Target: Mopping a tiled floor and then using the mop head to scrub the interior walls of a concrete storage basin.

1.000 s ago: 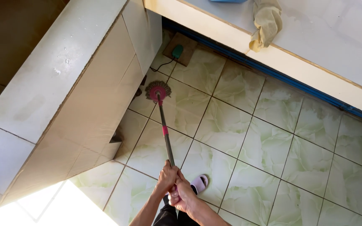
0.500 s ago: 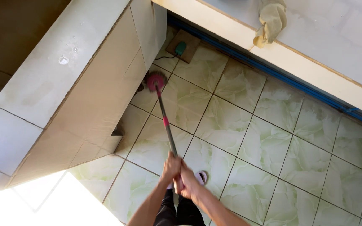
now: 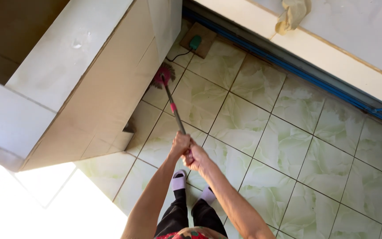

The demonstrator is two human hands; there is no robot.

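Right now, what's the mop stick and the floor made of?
The mop stick looks like grey metal with a pink plastic collar; it's thin, straight and smooth. The floor seems to be glazed ceramic tile: glossy pale-green marbled squares with dark grout lines.

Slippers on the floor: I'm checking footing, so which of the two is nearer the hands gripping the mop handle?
The left slipper, directly below the left hand; the right slipper sits lower in the picture, farther from both hands.

Mop head [image 3: 163,76] partly hidden under counter [image 3: 67,57]; handle end hidden inside hands.
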